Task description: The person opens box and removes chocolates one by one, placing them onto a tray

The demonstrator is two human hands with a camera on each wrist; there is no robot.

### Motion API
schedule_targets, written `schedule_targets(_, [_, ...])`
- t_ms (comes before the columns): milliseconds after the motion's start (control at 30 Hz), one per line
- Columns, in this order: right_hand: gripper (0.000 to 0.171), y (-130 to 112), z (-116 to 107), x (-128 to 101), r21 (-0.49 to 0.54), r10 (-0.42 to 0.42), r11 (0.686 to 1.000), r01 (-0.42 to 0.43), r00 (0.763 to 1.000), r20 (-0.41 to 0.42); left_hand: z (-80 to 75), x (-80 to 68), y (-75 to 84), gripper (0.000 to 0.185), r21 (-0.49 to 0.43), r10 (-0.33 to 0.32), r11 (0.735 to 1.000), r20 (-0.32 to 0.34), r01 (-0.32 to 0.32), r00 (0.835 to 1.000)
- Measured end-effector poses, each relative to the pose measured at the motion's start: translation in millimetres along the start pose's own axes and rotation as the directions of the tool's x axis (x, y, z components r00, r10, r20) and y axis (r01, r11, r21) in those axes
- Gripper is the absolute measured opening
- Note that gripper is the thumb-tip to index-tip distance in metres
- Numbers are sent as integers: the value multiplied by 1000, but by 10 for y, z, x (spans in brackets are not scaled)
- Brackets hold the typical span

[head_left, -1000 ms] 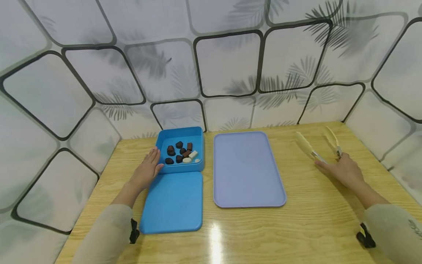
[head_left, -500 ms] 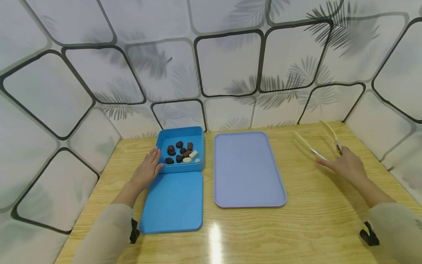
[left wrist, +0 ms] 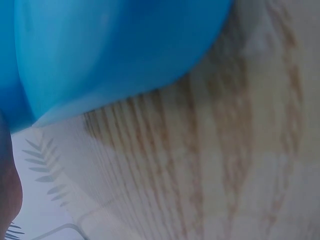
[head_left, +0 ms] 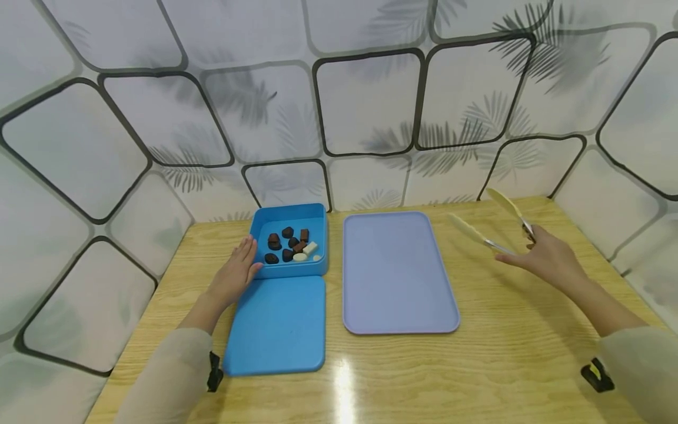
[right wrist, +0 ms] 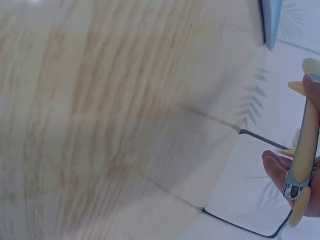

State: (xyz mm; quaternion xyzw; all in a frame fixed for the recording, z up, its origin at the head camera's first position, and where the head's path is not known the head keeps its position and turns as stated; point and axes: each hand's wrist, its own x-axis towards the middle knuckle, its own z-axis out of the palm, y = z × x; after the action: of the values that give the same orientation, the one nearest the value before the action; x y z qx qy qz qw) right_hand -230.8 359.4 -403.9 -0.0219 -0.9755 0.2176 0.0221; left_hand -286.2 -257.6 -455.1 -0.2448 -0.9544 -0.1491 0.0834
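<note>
Tongs (head_left: 468, 230), pale yellow, arms spread: were gripped in the right hand (head_left: 553, 259), seemingly raised off the bench (head_left: 503, 365), right of the lilac tray (head_left: 397, 271); the right wrist view cropped the grip. Box (head_left: 291, 270), blue, holding dark, brown and white chocolates (head_left: 304, 235): stood left of the tray, its left wall touched by the left hand (head_left: 235, 275), fingers straight. Panel (head_left: 281, 324), flat, blue: lay just before the box. Hands were well apart.

Right hand (head_left: 553, 256) hides near end of tongs (head_left: 504, 203); right wrist view cuts tongs at right edge, tray (right wrist: 270, 22) at top. Left hand (head_left: 235, 274) covers part of left side of box (head_left: 296, 270). Left wrist view: hand mostly beyond left edge, tabletop (left wrist: 235, 150) blurred. Sleeves (head_left: 166, 377) cut off by head view's borders. Detail on chocolates (head_left: 299, 247) too small to tell.
</note>
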Motion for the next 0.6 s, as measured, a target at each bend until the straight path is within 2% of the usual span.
schedule_targets(67, [82, -37, -14, 3, -2, -12, 1000, 12, 1000, -11, 30, -14, -39, 67, 2, 36, 999, -36, -36, 999])
schedule_targets(167, [78, -82, -29, 6, -2, -29, 1000, 29, 999, -27, 37, -21, -41, 71, -3, 50, 999, -53, -50, 997])
schedule_targets(300, [79, -130, -44, -3, -4, -50, 999, 50, 997, -63, 14, 6, -16, 67, -23, -4, 1000, 0, 4, 1000])
schedule_targets(467, [90, -216, -57, -30, 6, -83, 996, 84, 990, -112, -5, 41, -25, 61, 6, -60, 998, 74, 59, 995])
schedule_targets(600, [84, -300, -50, -52, 14, -128, 991, 132, 980, -151, -13, 38, -14, 60, 15, -80, 997, 92, 79, 993])
